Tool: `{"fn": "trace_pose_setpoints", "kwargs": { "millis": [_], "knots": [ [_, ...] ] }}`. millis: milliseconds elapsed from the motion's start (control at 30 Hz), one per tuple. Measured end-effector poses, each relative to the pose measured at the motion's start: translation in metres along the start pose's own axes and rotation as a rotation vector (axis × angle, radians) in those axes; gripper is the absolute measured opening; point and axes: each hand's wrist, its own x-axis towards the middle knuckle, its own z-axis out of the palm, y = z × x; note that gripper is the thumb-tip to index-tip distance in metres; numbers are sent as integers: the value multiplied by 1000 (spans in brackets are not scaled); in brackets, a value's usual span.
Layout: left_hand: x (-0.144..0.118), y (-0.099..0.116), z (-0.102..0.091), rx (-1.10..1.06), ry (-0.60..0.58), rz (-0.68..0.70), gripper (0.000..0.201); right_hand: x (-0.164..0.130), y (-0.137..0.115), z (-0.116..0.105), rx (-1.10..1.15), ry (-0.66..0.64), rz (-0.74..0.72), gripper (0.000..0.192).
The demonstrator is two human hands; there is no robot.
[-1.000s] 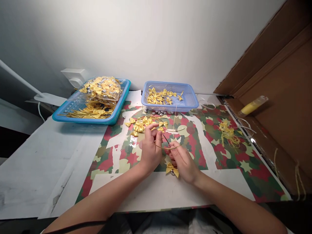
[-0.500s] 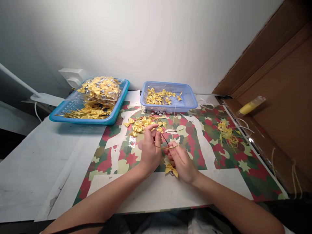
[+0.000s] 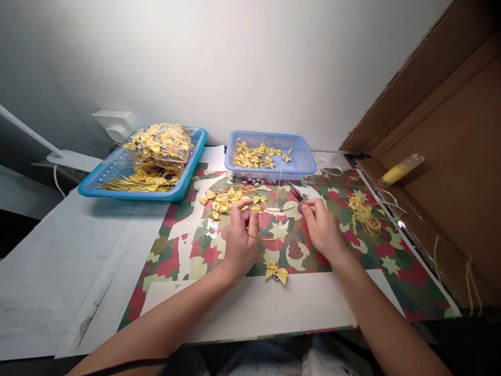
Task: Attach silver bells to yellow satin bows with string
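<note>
Head view: the left hand (image 3: pixel 240 237) is closed at the fingertips on a thin gold cord (image 3: pixel 270 237), which curves away to the right as a loose arc above the patterned paper (image 3: pixel 352 250). The right hand (image 3: pixel 323 224) is pinched on a slim dark tool, probably small scissors (image 3: pixel 296 195), with the tip pointed toward the lilac basket (image 3: pixel 305 156).

The cord is judged very light and limp; it will sag and slide through dry fingers, so it is best taken in a tight fingertip pinch close to the working end. A finished yellow ribbon bow (image 3: pixel 276 272) with a small silver bell lies on the white board just below the hands. Such bows are soft satin, easily crushed, and are better lifted by the knot than by the loops.

More loose bows (image 3: pixel 229 199) are heaped just beyond the left hand, and others lie in the lilac basket. A teal basket (image 3: pixel 117 180) of perforated plastic holds bagged bows in glossy film. Frayed yellow cord offcuts (image 3: pixel 366 214) rest to the right, near a brown cardboard wall (image 3: pixel 450 156).
</note>
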Motion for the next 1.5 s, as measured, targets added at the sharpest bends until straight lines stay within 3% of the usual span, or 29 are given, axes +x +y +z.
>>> {"fn": "trace_pose_setpoints", "kwargs": {
  "millis": [67,200,300,367,433,500,600,700,833,967,1100,1233,1500],
  "knots": [
    [1,1,-1,22,-12,-3,17,11,12,-5,-185,60,5,23],
    [2,2,-4,72,-24,-22,15,17,25,-2,-398,51,-34,23],
    [2,3,-5,77,-29,-34,15,18,26,2,-485,45,1,22],
    [2,2,-5,85,-32,-36,16,17,22,1,-447,109,-27,23],
    [3,1,-5,112,-49,-36,16,13,13,-1,-298,211,-181,26],
    [5,-1,-5,160,-69,-21,15,5,0,-3,-80,254,-431,26],
    [10,-6,-6,250,-87,32,14,-11,-17,1,104,151,-766,22],
    [14,-9,-8,338,-101,84,17,-20,-23,12,51,119,-848,16],
    [14,-10,-9,403,-122,66,17,-20,-20,23,32,144,-748,22],
    [12,-7,-8,309,-145,6,15,-20,-20,25,226,156,-625,19],
    [9,-6,-6,112,-208,-29,15,-26,-28,25,508,-36,-310,18],
    [6,-7,-4,92,-169,15,15,-28,-34,25,733,-245,-2,16],
    [2,-9,0,102,-150,84,10,-28,-28,33,1046,-245,306,32]
  ]
}}
